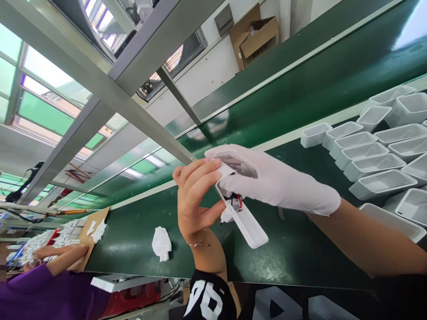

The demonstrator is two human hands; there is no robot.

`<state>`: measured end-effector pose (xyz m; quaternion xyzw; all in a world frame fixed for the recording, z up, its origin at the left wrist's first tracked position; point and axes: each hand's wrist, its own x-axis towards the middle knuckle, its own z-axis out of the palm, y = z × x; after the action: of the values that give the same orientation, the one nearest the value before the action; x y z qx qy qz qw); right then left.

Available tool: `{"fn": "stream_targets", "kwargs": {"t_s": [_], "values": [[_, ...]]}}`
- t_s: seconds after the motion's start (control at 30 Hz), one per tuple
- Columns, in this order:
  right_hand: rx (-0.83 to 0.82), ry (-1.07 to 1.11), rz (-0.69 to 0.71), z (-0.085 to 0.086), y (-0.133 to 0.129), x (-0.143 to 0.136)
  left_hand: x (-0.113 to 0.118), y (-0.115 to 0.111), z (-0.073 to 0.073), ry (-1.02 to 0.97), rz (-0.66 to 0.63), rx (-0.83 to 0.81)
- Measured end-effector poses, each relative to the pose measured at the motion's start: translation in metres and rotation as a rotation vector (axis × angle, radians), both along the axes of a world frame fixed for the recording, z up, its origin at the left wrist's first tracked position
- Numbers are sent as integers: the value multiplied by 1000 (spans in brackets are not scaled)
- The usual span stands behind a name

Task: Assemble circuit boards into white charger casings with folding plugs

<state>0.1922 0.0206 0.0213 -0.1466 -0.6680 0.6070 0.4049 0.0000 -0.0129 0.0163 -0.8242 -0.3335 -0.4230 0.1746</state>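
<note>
On my cam, I've a long white plastic case [252,229] w/ thin red & black wires [239,203] up over the shiny green bench [126,244]. My bare L hand [191,204] & white-gloved R hand [267,178] both hold it. Crumpled white cloth [162,242] lies L; open white plastic boxes [362,190], R.

Your right hand [267,178] wears a plain white glove [293,189] reaching past the wrist. Your left hand [195,195] is ungloved, thin bracelet [199,244] at wrist. Black sleeve [215,278], bold white markings [196,297]; dark clothing [245,306] below, big grey shapes [289,306].
</note>
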Motion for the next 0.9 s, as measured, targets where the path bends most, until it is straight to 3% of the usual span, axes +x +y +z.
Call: {"fn": "stream_targets", "kwargs": {"t_s": [0.17, 0.37, 0.6, 0.73, 0.9], "values": [[97, 3, -131, -5, -1, -9, 2, 4, 2, 25, 17, -48], [35, 141, 118, -16, 11, -6, -3, 6, 0, -15, 30, -136], [-42, 18, -9, -11, 1, -15, -1, 8, 1, 28, 34, -178], [6, 10, -85, -11, 0, -20, 0, 9, -2, 4, 44, -229], [-5, -22, -29, -10, 3, -15, -3, 13, -7, -84, 13, -277]]}}
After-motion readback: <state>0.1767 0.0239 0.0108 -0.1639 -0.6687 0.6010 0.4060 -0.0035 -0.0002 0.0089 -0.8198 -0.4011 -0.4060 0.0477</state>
